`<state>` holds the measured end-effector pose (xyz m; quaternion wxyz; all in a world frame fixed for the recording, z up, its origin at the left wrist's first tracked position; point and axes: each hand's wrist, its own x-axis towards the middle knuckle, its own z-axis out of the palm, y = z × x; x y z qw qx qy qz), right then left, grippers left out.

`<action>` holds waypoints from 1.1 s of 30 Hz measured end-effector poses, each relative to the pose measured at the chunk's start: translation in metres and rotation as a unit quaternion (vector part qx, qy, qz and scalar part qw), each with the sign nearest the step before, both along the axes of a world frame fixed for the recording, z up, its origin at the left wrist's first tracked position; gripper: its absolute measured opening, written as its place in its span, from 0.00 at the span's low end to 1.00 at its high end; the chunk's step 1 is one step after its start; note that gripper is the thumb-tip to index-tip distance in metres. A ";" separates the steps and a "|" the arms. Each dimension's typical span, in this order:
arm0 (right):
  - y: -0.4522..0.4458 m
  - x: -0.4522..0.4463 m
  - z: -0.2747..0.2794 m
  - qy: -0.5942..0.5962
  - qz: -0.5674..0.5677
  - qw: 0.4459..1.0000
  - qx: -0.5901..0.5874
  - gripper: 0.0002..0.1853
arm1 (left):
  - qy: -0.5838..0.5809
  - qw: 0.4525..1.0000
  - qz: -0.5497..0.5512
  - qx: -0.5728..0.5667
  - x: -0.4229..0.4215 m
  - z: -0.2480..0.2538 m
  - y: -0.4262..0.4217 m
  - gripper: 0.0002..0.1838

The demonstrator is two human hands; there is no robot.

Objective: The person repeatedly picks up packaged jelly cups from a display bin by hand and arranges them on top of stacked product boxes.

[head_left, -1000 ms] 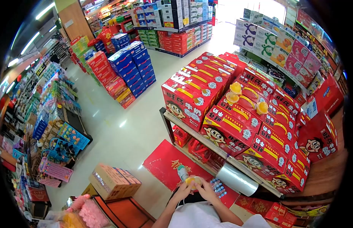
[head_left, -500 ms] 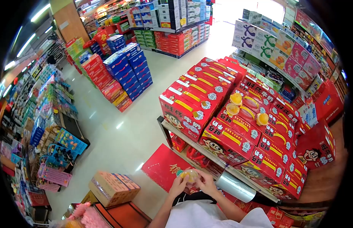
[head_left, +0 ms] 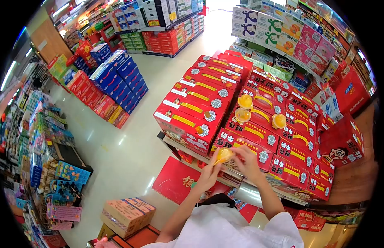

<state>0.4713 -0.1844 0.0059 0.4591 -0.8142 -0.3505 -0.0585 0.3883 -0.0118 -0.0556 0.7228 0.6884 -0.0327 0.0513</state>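
My left hand (head_left: 208, 172) is closed round a small clear cup of yellow-orange food (head_left: 224, 155), held up at the front edge of the red milk cartons (head_left: 254, 134). My right hand (head_left: 245, 162) is at the cup's right side, its fingers bent close together; whatever they pinch is too small to make out. Three similar yellow cups stand on the carton tops: one at the back (head_left: 245, 101), one just in front of it (head_left: 242, 115), and one to the right (head_left: 279, 120).
The cartons rest on a metal shelf (head_left: 179, 145), with a plastic roll (head_left: 248, 194) at its front. A cardboard box (head_left: 128, 215) sits on the floor at lower left, near a red mat (head_left: 169, 182). Blue boxes (head_left: 117, 84) are stacked across the aisle.
Both hands have risen and moved forward with the cup, from above the mat to the cartons' front edge. The view has shifted, bringing the cartons closer.
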 end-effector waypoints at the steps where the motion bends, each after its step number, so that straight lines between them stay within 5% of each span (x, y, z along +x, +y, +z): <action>1: -0.002 0.010 -0.001 -0.005 -0.010 1.000 0.009 0.15 | -0.018 1.000 -0.010 0.005 0.009 0.002 -0.003 0.33; 7: -0.028 0.060 -0.015 0.066 -0.037 0.997 0.022 0.10 | -0.014 0.996 -0.081 0.037 0.056 -0.001 -0.017 0.35; 12: -0.066 0.102 -0.020 0.262 -0.058 0.953 0.143 0.05 | -0.005 0.986 -0.164 -0.030 0.096 0.013 -0.048 0.40; 20: -0.081 0.138 -0.065 0.042 -0.185 0.963 0.193 0.06 | 0.014 0.988 -0.154 -0.026 0.155 0.012 -0.082 0.47; 24: -0.082 0.140 -0.065 0.072 -0.188 0.961 0.188 0.08 | 0.023 0.987 -0.156 0.019 0.161 0.001 -0.088 0.49; 28: -0.083 0.144 -0.065 -0.036 -0.193 0.976 0.096 0.11 | 0.017 0.988 -0.147 0.052 0.164 -0.010 -0.088 0.40; 33: -0.083 0.144 -0.055 -0.013 -0.207 0.977 0.042 0.14 | -0.009 0.988 -0.125 0.093 0.165 -0.001 -0.088 0.32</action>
